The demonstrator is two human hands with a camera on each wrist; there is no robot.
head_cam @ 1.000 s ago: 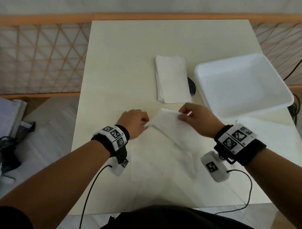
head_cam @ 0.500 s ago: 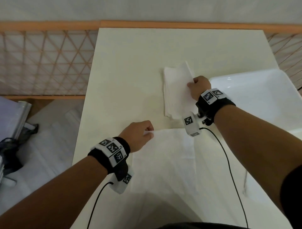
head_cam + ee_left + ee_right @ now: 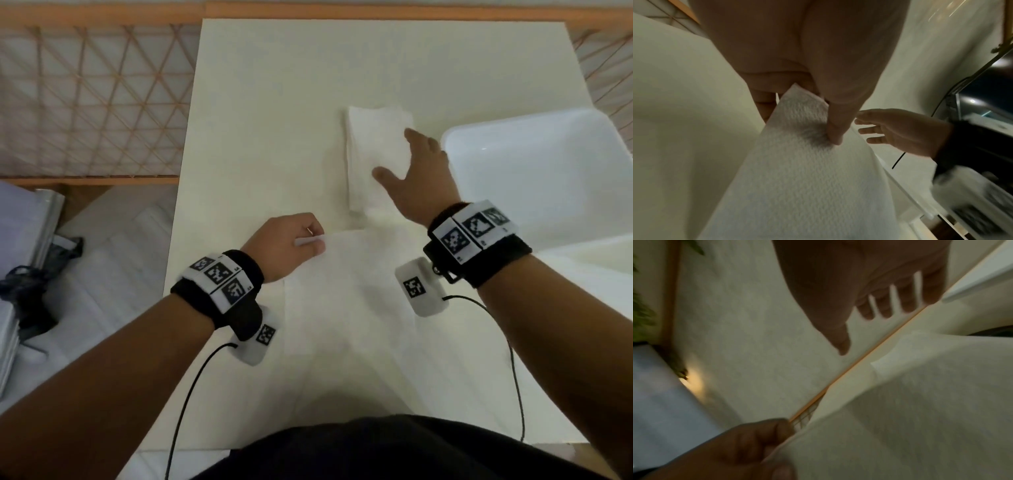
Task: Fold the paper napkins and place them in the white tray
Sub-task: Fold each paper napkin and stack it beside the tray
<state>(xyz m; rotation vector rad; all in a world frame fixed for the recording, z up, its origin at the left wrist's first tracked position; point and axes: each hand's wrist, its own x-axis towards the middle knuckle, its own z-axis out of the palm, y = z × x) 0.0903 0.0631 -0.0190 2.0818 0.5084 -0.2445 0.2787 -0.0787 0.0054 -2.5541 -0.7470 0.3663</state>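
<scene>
Lying nearest on the cream counter (image 3: 260, 102), an unfolded napkin (image 3: 342, 308) is spread flat, its far left corner pinched between thumb and curled fingers of the left hand (image 3: 284, 245). Beyond it, the right hand (image 3: 423, 171) hovers with fingers spread and straight, holding nothing, over the right edge of the napkin stack (image 3: 373, 154). Just right of the stack sits the white tray (image 3: 455, 144).

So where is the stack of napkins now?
In the head view the stack of napkins lies mid-table, just left of the white tray, with the open right hand over its right edge.
</scene>
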